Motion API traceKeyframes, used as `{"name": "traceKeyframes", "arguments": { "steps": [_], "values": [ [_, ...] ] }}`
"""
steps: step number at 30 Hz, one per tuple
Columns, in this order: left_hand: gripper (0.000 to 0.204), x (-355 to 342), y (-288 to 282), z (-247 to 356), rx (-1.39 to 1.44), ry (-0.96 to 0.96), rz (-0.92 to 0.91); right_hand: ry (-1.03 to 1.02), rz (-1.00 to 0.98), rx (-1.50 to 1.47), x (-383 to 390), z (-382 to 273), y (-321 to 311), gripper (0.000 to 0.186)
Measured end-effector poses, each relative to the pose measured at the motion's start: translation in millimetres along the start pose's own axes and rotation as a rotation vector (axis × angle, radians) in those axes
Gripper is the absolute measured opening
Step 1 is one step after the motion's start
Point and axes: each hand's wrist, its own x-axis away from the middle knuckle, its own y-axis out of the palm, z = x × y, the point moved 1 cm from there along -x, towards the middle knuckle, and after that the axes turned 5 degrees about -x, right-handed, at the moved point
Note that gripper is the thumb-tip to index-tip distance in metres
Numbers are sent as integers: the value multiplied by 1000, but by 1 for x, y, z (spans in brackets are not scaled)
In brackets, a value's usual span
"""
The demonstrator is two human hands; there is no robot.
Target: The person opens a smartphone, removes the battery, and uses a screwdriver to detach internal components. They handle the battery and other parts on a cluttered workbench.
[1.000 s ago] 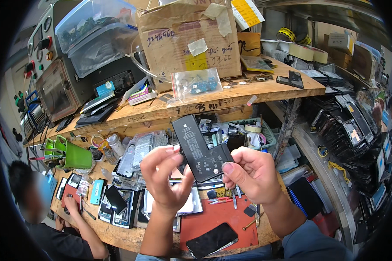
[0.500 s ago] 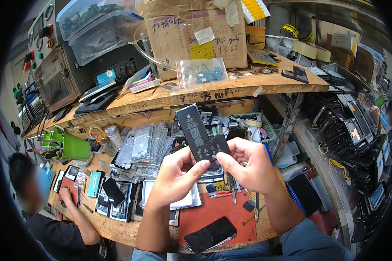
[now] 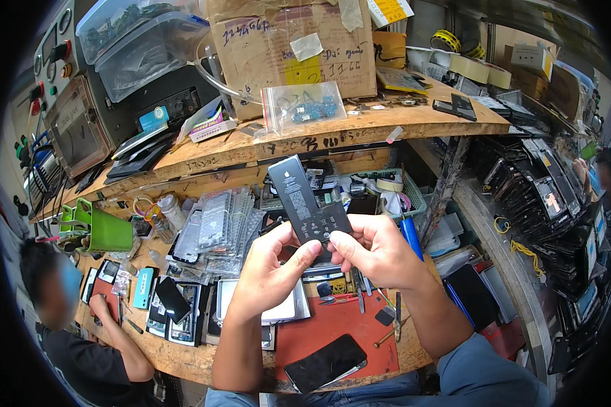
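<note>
A black L-shaped phone battery [image 3: 294,192] is held upright over the bench, its printed face toward me. My left hand [image 3: 270,270] pinches its lower left edge, thumb in front and fingers behind. On the lower right part, the thumb of my right hand [image 3: 381,256] presses the front, with the other fingers curled behind. Below my hands, a phone with a dark screen [image 3: 327,363] lies aslant on a red mat [image 3: 299,334]. Tweezers and other slim tools [image 3: 361,293] lie at the mat's far edge, close under my right hand.
Wrapped phone housings [image 3: 217,227] are piled beyond my left hand. A green bin [image 3: 108,229] stands farther left. A wooden shelf [image 3: 387,142] with a cardboard box [image 3: 292,57] spans the back. Stacked phone parts [image 3: 546,190] fill the right side. A co-worker [image 3: 88,346] sits at left.
The whole view has shifted slightly, so the shelf and box appear a little higher and farther left. Both hands keep the same hold on the battery.
</note>
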Motion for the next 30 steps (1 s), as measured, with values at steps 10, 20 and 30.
{"name": "traceKeyframes", "arguments": {
  "steps": [10,20,30],
  "values": [
    [23,2,9,-2,167,53,19,-56,27,-30,4,-5,3,16],
    [23,3,0,-4,183,25,-51,-116,28,-17,6,-5,-6,11],
    [21,8,-7,7,116,42,-30,-154,96,-112,7,-8,5,9]
  ]
}}
